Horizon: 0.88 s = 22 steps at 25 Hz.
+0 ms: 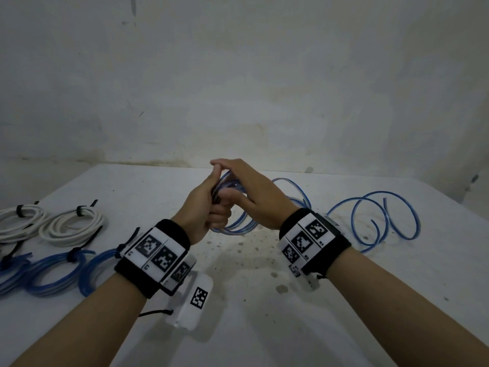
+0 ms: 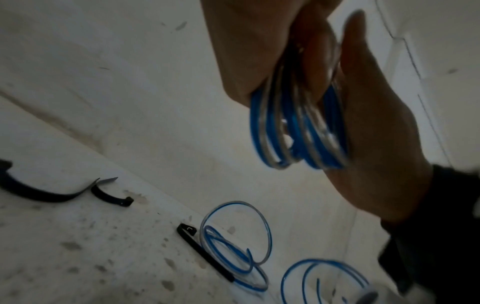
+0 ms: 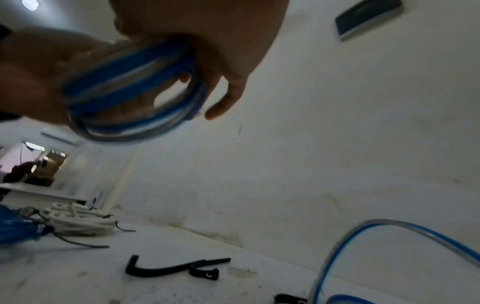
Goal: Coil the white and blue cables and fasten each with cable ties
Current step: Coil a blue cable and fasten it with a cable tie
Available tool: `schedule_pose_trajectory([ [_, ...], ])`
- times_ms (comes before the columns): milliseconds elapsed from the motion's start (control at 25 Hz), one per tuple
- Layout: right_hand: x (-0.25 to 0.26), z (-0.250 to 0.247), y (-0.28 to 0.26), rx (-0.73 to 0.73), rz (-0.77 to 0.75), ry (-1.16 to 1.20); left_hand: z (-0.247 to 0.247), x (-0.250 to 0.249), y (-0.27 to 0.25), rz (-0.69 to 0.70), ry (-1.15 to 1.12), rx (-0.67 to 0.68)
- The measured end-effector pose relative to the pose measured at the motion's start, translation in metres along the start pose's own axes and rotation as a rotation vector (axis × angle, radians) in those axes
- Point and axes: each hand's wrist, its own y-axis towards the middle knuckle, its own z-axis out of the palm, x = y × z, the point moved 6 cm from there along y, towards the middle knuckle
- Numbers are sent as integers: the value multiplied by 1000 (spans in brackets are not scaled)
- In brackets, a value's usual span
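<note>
Above the middle of the table my left hand (image 1: 218, 207) grips a small coil of blue cable (image 1: 239, 224), fingers curled round its loops. My right hand (image 1: 227, 180) lies over the top of that coil, fingers stretched across and thumb underneath, pinching it. The left wrist view shows the loops (image 2: 298, 133) hanging between both hands. They appear blurred in the right wrist view, where the coil (image 3: 130, 98) crosses the palm. The cable's loose tail (image 1: 370, 215) curls over the table to the right. Loose black cable ties (image 3: 176, 267) lie beyond the hands.
Two tied white coils (image 1: 71, 226) sit at the far left, with tied blue coils (image 1: 53, 271) in front of them. The stained white table (image 1: 264, 327) ends against a wall at the back. Another black tie (image 2: 205, 253) lies beside a loose blue loop (image 2: 233, 242).
</note>
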Motion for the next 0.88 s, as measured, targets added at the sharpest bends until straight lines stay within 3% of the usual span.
schedule_pose_trajectory([
  [160,-7,3,-10,42,78,-89,-6,6,2,-105,-155,78],
  [240,-11,8,-9,52,131,-158,-12,9,6,-58,7,-72],
  [320,-12,10,-8,20,140,-262,-18,8,7,57,230,-297],
  [400,-10,12,-6,-21,145,-332,-22,5,6,164,357,-428],
  [560,-1,28,-1,96,24,-525,-35,-9,11,226,445,-447],
  [640,0,26,6,-7,-35,-710,-39,-16,9,263,516,-436],
  [680,2,26,11,-48,2,-760,-41,-18,7,293,526,-461],
  [760,-6,33,23,16,150,-755,-49,-18,2,323,444,-539],
  [880,1,55,37,148,127,-605,-77,-9,-1,223,251,-650],
])
